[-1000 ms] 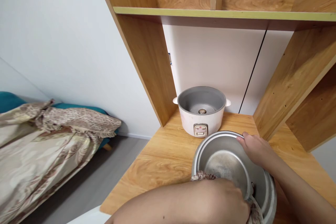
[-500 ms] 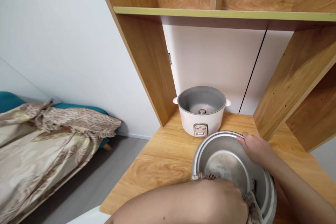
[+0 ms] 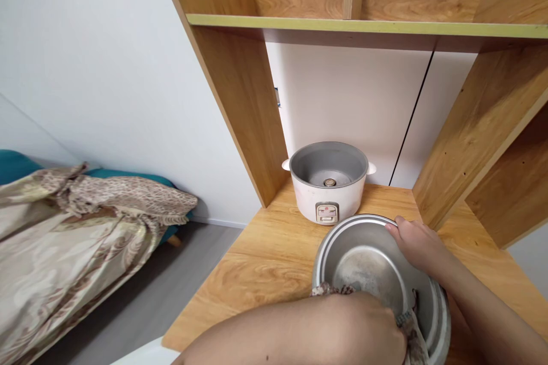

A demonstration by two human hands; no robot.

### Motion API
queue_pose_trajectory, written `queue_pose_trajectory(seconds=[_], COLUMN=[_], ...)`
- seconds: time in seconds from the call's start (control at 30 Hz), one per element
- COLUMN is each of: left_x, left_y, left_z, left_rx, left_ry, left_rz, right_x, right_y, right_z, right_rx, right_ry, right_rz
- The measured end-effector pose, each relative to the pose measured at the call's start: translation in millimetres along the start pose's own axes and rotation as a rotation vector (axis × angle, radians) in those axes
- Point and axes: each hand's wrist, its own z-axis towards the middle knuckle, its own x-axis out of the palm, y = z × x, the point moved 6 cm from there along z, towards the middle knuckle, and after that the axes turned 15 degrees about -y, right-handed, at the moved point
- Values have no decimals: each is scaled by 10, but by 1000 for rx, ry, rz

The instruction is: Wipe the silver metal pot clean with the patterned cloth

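Observation:
A metal inner pot rests tilted on the wooden desk, its opening facing me. My right hand grips the pot's far right rim. My left hand is closed around a patterned cloth pressed against the near inside wall of the pot. Behind the pot stands a white rice cooker body, lid off and hollow, with its control panel facing me.
Wooden shelf uprights rise on both sides of the desk, with a shelf board overhead. To the left, below desk level, lies a bed with a patterned brown blanket. The desk's left edge drops to a grey floor.
My left hand with the cloth has shifted slightly inside the pot. The right hand and the pot have stayed put.

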Motion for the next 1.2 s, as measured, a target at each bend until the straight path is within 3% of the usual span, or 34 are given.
queue_pose_trajectory(seconds=[0.17, 0.37, 0.73, 0.83, 1.07, 1.2], left_x=[42, -39, 46, 27, -21, -29], left_y=[8, -8, 12, -2, -7, -9], left_z=[-4, -11, 1, -5, -8, -21], left_rx=[10, -10, -34, -14, -7, -21], left_ry=[107, 23, 61, 90, 31, 72], left_rz=[-1, 20, -6, -23, 25, 25], right_x=[-4, 8, -8, -12, 12, 36], right_y=[4, -6, 4, 6, -6, -24], right_z=[2, 9, 0, -3, 5, 14], right_rx=[-11, -11, -15, -9, -14, -11], right_ry=[-9, -12, -17, -13, -13, -13], right_rz=[4, -1, -11, -3, 0, 13])
